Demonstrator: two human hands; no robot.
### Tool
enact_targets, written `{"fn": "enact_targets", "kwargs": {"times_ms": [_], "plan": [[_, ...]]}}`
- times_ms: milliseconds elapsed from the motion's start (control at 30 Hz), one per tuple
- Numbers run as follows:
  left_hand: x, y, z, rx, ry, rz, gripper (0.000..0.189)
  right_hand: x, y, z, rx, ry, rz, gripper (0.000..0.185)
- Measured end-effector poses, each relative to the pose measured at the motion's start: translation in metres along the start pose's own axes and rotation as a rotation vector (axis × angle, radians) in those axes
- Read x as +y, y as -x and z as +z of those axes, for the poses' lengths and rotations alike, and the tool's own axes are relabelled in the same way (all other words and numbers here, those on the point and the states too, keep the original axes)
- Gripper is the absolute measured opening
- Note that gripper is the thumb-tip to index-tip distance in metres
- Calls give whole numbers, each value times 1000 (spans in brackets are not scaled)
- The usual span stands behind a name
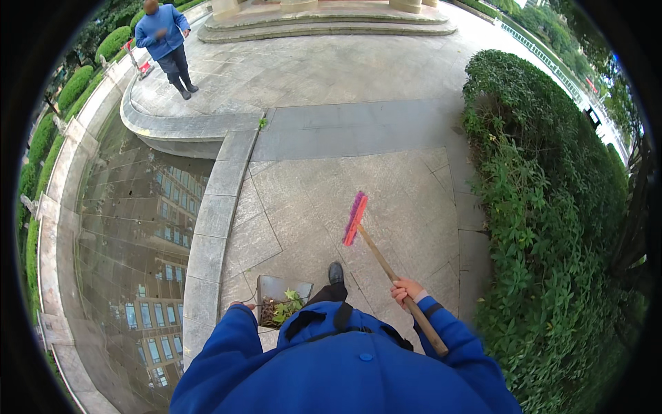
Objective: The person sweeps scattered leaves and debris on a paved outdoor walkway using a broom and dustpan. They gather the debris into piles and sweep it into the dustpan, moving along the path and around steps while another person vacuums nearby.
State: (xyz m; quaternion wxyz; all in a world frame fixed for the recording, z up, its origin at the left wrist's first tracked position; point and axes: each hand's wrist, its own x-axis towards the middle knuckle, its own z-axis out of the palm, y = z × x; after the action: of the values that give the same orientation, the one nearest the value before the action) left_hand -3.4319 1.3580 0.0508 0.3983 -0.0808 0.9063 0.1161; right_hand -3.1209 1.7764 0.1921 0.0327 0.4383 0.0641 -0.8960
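Note:
My right hand (406, 293) is wrapped around the wooden handle (381, 250) of a broom. The broom's pink-red head (355, 220) with purple bristles points ahead, over the stone paving. At my left side, my left hand (244, 305) shows only partly past the blue sleeve and grips the thin wire handle of a metal dustpan (284, 284). Green and brown leaves (287, 307) lie in the dustpan, beside my left leg. One black shoe (336, 272) shows on the paving between dustpan and broom.
A stone curb (209, 222) on the left borders a shallow pool (139, 233) with reflections. A dense hedge (548, 217) runs along the right. Ahead, a person (164, 46) in a blue jacket stands near a red object (145, 67). Curved stone steps (331, 28) rise at the back.

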Motion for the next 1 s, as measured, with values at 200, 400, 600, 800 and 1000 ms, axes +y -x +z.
{"fn": "enact_targets", "kwargs": {"times_ms": [200,400,600,800,1000], "plan": [[105,-51,-32,-58,-3,-15,48,-98,-66,87,-90,17,134,25],[199,-89,-67,-15,-12,-19,48,-178,-184,180,58,582,169,14],[297,-129,-80,133,57,-42,39,-271,-331,234,-21,967,302,20],[412,-168,-125,-32,149,-304,58,-400,-446,279,-156,1465,264,30],[517,-202,-155,217,226,-283,55,-623,-481,317,182,1269,-105,9]]}}
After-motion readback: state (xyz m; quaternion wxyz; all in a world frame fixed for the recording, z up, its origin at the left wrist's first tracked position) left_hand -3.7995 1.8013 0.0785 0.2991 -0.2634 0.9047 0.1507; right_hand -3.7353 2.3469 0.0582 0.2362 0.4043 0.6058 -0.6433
